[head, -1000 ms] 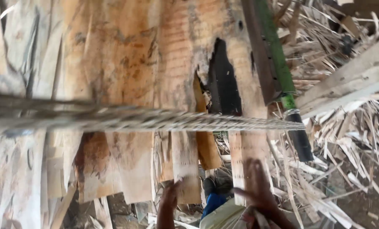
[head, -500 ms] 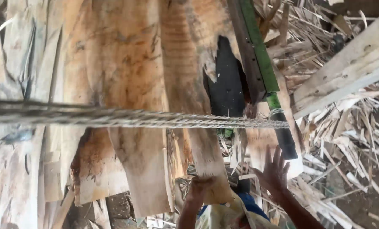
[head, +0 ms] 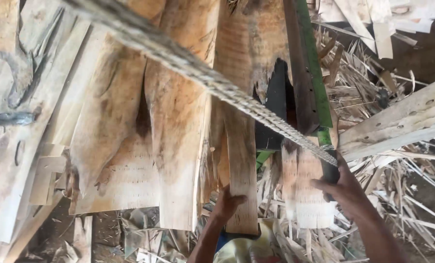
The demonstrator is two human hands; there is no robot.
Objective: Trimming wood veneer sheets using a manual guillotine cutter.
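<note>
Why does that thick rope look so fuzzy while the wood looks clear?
In the head view the rope crosses very close to the lens, so it is out of focus and smeared. The veneer strip held by the left hand is sharper, with visible grain. The right hand on the dark handle is slightly soft. Daylight is even, and the gap behind the sheets is in deep shadow.

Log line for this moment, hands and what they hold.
left hand: grips veneer strip | right hand: on dark handle by green bar | rope: crosses view | scraps: right
</note>
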